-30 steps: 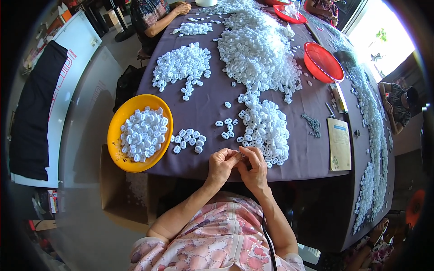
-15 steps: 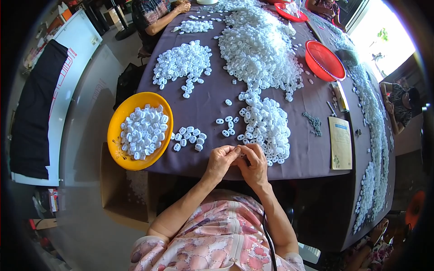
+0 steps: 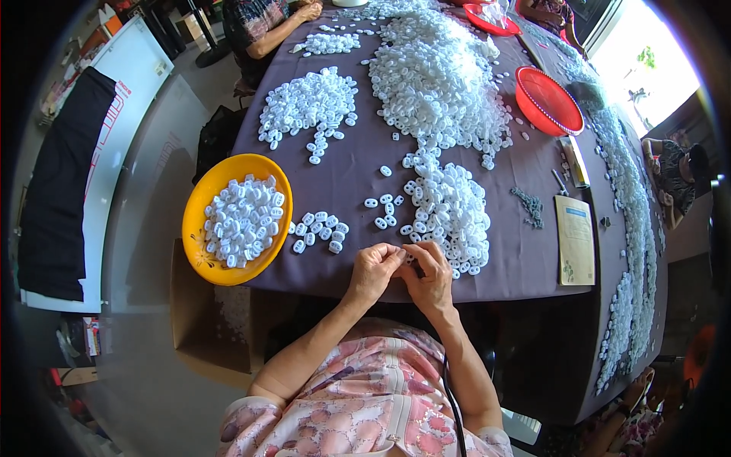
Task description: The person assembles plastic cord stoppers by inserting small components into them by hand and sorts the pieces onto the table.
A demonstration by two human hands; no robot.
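Note:
At the table's near edge, my left hand [image 3: 371, 270] and my right hand [image 3: 429, 280] meet fingertip to fingertip. Both are closed in a pinch, and the fingers hide whatever lies between them. Just beyond my right hand spreads a near pile of small white oval two-holed plastic pieces [image 3: 454, 221]. A few loose white pieces [image 3: 384, 202] lie left of that pile. Farther left, a small cluster of white pieces [image 3: 320, 230] sits beside a yellow bowl [image 3: 197, 221], which holds many more of them.
A large white heap [image 3: 430, 84] and a smaller heap [image 3: 308, 105] cover the table farther off. To the right are a red basket [image 3: 547, 107], a tan booklet [image 3: 575, 242] and a grey-green tangle [image 3: 528, 206]. A cardboard box [image 3: 186, 324] stands below the bowl. Other people sit around.
The whole view shifts very slightly. My hands stay pinched together in nearly the same place, with only a small change in the fingers.

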